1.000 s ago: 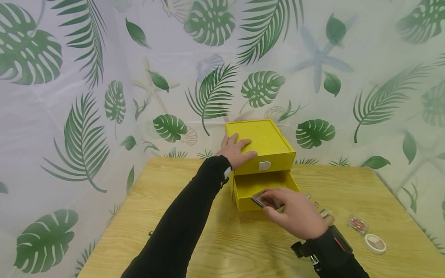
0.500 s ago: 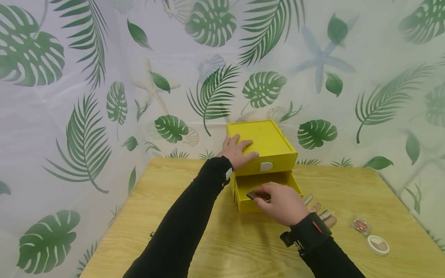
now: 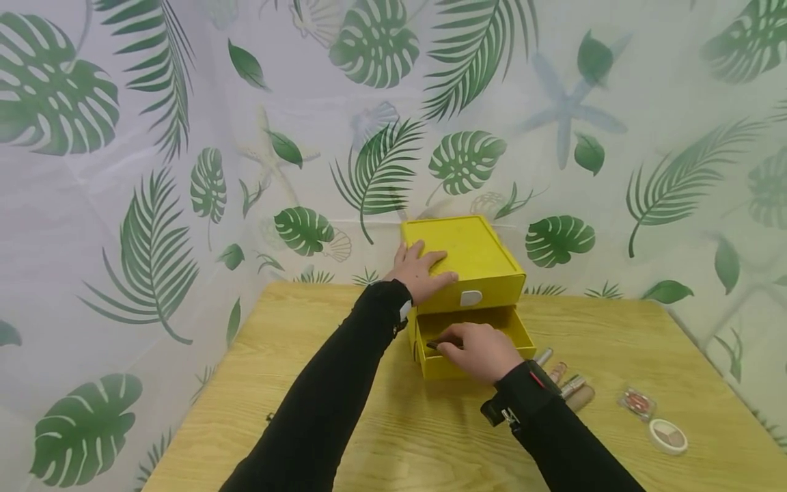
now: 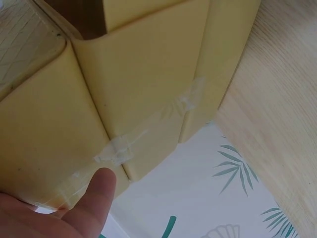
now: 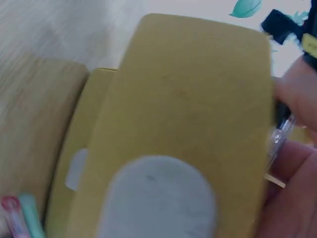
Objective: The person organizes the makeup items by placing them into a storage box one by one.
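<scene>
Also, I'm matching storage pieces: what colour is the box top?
The box top is yellow, clearest in the head view.

This looks like a staged indoor corner, with leaf-printed sheeting [image 3: 381, 164] behind and beside a wood-grain table [image 3: 436, 437].

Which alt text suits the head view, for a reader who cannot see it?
A person's right hand holds a mostly hidden dark item at the open lower drawer of a yellow box, while the left hand rests on the box. Cosmetics lie to the right on a wooden table, before a leaf-patterned backdrop.
</scene>
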Action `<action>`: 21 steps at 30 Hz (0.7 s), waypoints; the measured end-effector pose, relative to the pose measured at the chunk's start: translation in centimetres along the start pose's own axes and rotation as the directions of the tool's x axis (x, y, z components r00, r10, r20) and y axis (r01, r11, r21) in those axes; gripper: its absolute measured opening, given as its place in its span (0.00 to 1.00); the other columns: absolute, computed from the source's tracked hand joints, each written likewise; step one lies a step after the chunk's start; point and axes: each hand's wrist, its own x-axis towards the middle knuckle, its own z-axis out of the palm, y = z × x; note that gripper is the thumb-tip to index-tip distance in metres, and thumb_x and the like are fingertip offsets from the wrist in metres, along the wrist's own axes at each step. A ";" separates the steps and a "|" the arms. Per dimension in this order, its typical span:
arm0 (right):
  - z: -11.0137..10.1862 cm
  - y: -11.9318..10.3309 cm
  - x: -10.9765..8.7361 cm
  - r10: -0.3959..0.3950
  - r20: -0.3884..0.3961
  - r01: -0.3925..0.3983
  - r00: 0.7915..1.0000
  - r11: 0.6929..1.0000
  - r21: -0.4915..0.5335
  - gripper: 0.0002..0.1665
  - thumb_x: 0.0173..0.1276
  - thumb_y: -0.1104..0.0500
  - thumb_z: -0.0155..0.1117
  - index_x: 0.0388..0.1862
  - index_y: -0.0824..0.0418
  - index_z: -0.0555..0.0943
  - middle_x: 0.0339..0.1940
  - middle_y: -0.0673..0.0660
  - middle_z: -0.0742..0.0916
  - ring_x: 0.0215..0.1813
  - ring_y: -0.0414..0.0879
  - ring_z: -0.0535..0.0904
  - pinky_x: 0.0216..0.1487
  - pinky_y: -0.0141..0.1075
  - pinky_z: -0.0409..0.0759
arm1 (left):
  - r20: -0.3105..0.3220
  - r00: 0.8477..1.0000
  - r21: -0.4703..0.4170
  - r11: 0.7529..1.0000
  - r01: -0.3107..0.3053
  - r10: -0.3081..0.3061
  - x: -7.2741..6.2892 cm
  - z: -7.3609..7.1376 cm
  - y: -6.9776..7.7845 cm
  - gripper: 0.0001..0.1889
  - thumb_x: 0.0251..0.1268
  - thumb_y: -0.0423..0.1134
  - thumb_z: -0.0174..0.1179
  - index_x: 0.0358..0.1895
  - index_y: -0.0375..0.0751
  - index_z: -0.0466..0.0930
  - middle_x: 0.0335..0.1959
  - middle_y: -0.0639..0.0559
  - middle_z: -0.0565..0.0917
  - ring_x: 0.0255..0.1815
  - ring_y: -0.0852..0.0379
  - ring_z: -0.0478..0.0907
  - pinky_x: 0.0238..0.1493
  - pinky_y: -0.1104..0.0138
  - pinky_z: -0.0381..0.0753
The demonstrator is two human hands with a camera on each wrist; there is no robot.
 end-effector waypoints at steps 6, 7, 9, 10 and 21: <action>0.0 0.5 1.5 0.010 0.093 -0.014 0.996 0.999 0.043 0.13 0.74 0.49 0.64 0.49 0.53 0.89 0.39 0.45 0.88 0.37 0.41 0.79 0.45 0.42 0.79 | -0.001 1.000 0.008 1.000 0.007 -0.007 0.1 0.0 -0.1 0.36 0.72 0.67 0.50 0.78 0.60 0.63 0.83 0.47 0.47 0.83 0.41 0.35 0.77 0.46 0.53; -0.1 0.5 1.6 0.010 0.100 -0.014 0.995 0.999 0.044 0.13 0.74 0.49 0.65 0.48 0.53 0.89 0.38 0.45 0.88 0.36 0.41 0.79 0.45 0.41 0.79 | -0.005 1.000 0.006 1.000 0.008 -0.008 0.1 -0.1 -0.1 0.35 0.72 0.67 0.51 0.78 0.60 0.63 0.83 0.47 0.47 0.83 0.41 0.35 0.76 0.45 0.53; -0.3 0.6 2.0 0.010 0.112 -0.015 0.994 0.999 0.041 0.13 0.73 0.48 0.66 0.48 0.52 0.89 0.38 0.44 0.88 0.36 0.41 0.79 0.44 0.41 0.79 | -0.009 1.000 0.009 1.000 0.009 -0.009 0.2 -0.1 -0.1 0.35 0.72 0.67 0.51 0.78 0.60 0.63 0.83 0.48 0.47 0.83 0.41 0.35 0.76 0.45 0.53; -0.4 0.6 2.1 0.013 0.116 -0.017 0.993 0.999 0.037 0.13 0.72 0.48 0.66 0.48 0.52 0.89 0.38 0.44 0.88 0.36 0.41 0.78 0.44 0.41 0.78 | -0.011 1.000 0.007 1.000 0.010 -0.010 0.2 -0.2 -0.1 0.35 0.72 0.67 0.51 0.78 0.60 0.63 0.83 0.48 0.48 0.83 0.41 0.35 0.76 0.45 0.54; 0.3 -0.6 3.8 0.077 0.120 -0.057 0.990 0.985 -0.160 0.14 0.65 0.41 0.72 0.34 0.49 0.90 0.25 0.44 0.85 0.29 0.43 0.78 0.36 0.40 0.76 | -0.012 1.000 0.002 1.000 0.021 -0.021 0.3 0.2 -0.1 0.35 0.72 0.67 0.50 0.78 0.60 0.63 0.83 0.48 0.47 0.82 0.40 0.35 0.76 0.43 0.53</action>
